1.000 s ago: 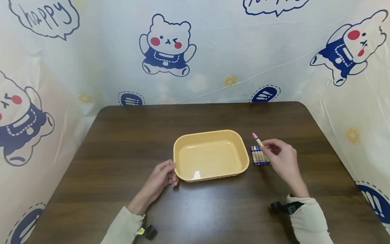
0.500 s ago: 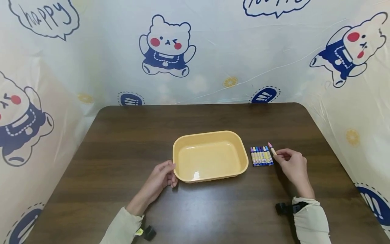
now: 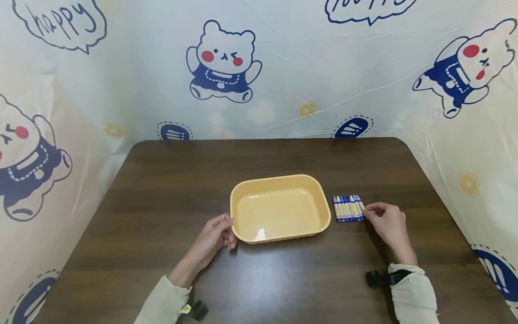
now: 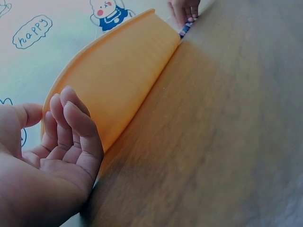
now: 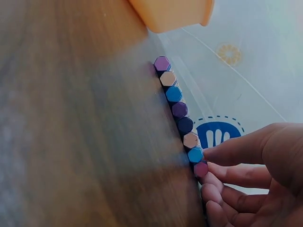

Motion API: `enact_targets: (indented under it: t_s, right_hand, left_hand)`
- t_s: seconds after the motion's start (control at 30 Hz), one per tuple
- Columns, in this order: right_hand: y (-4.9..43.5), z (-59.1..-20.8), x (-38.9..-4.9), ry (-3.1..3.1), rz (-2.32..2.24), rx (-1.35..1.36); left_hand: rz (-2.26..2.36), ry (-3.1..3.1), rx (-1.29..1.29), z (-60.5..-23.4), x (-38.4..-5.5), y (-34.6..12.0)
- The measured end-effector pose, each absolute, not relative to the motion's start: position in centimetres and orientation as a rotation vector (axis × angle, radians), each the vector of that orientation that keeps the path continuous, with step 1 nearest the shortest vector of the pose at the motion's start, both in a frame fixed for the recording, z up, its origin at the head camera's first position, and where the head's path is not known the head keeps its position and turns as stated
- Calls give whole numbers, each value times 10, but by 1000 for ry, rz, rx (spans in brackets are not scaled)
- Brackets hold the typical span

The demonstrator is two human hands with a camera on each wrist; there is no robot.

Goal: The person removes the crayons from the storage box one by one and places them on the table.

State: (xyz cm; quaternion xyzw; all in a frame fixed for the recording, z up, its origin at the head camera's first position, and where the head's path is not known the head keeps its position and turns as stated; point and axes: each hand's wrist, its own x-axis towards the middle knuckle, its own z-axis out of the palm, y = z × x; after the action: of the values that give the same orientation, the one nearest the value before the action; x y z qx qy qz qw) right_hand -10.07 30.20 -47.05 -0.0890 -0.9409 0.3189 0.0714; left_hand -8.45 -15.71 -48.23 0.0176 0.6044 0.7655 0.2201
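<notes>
A row of several crayons [image 3: 346, 209] lies side by side on the table, just right of a yellow plastic tray [image 3: 279, 209]. My right hand [image 3: 387, 225] pinches the pink crayon [image 5: 200, 169] at the row's near-right end; it lies flush against the blue crayon [image 5: 195, 154]. Seen from the right wrist, the hexagonal ends form one straight line. My left hand [image 3: 213, 236] holds the tray's left side, thumb [image 4: 32, 115] at the rim and the other fingers bent below it against the outer wall. The tray's inside shows nothing in it.
The dark wooden table [image 3: 170, 180] has rounded far corners. Behind it and at both sides hangs a pale curtain [image 3: 283, 54] printed with bears. Each sleeve carries a black wrist camera [image 3: 374, 278].
My right hand has moved right and down with the pink crayon, from above the row to its right end, where the crayon now lies beside the others. My left hand stays at the tray.
</notes>
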Motion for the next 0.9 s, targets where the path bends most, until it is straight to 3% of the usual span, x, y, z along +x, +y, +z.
enact_targets:
  t_s: [0.9]
  right_hand:
    - [298, -490, -96, -2787, 976, -174]
  left_hand:
    - [2128, 1663, 61, -492, -76, -162]
